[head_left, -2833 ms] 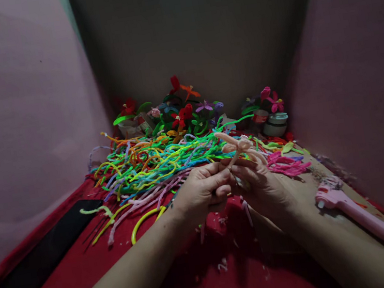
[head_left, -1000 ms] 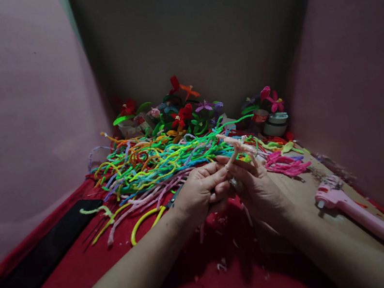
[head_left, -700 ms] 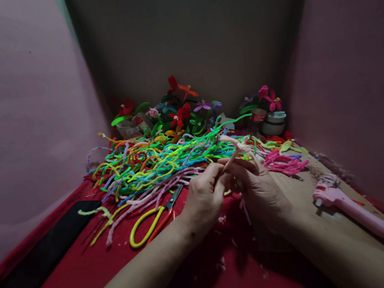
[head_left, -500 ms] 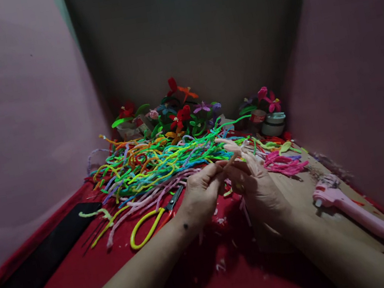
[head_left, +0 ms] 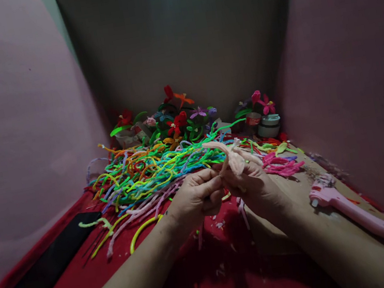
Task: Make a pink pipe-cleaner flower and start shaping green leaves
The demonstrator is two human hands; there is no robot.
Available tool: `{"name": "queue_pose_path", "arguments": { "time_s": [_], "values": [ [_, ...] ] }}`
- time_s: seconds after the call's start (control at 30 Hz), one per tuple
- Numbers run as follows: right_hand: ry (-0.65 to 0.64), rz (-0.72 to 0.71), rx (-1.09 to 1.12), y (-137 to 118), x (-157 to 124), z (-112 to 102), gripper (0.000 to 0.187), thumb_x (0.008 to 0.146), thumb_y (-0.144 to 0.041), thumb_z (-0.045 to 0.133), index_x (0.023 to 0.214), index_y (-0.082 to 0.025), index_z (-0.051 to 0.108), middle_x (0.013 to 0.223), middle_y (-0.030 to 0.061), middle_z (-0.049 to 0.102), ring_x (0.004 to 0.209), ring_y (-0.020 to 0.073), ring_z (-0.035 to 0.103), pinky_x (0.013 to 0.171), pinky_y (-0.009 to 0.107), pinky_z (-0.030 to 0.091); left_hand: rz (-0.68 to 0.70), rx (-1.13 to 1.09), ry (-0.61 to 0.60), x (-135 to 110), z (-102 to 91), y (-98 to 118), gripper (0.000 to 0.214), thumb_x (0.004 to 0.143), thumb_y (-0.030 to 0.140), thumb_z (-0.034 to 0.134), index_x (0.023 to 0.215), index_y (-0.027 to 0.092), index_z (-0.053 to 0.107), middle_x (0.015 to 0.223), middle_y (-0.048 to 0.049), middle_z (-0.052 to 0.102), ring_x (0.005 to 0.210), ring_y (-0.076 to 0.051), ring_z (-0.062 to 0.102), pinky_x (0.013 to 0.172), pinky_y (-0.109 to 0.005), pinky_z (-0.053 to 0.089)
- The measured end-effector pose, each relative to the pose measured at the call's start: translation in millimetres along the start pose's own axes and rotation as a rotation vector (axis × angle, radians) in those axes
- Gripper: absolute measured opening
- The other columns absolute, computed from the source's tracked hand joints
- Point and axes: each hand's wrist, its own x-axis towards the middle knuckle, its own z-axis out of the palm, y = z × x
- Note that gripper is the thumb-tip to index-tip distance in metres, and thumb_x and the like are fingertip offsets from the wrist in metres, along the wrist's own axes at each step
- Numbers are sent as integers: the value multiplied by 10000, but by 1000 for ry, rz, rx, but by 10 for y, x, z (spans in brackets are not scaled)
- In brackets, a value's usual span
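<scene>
A pale pink pipe-cleaner flower (head_left: 236,162), with long petals and a small whitish tuft at its centre, is held up between my hands. My right hand (head_left: 258,189) grips it from below, fingers closed around its base. From the other side, my left hand (head_left: 202,192) pinches the lower end of one narrow petal, thumb against curled fingers. My fingertips nearly meet and hide the flower's underside. Beneath my left wrist, scissors show only part of a yellow handle (head_left: 141,232).
A heap of colourful pipe cleaners (head_left: 158,164) lies ahead. Finished flowers (head_left: 177,124) and a lidded jar (head_left: 269,126) stand behind it. Right, a pink glue gun (head_left: 353,213) rests on cardboard (head_left: 291,191); left, a black flat object (head_left: 46,266) lies on red cloth (head_left: 101,287).
The flower has turned in my hands, so its centre and petals now face up more. My left hand has shifted slightly left and down, covering more of the scissors. The view has moved slightly.
</scene>
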Motion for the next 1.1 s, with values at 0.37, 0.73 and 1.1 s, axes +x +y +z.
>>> {"name": "queue_pose_path", "arguments": {
  "time_s": [0.37,0.73,1.1],
  "values": [
    [-38,91,153,31,9,5,89,650,-244,688,692,-183,640,573,-26,512,485,70,366,445,223,236,-108,-137,-83,-23,10,7,95,780,229,561,862,181,564,468,82,382,319,-10,155,309,-121,182],
    [92,155,211,144,-2,-20,91,659,-262,674,725,-206,646,647,-25,542,491,69,371,441,215,256,456,992,362,-34,103,-121,133,799,252,522,743,182,620,650,-1,548,588,-102,463,603,-208,326],
    [19,124,104,96,2,-46,175,668,-258,673,834,-202,676,541,-38,450,486,79,328,455,222,267,71,254,199,20,109,-16,225,780,381,548,736,161,537,471,79,321,376,-33,207,375,-177,159]
  ]
}}
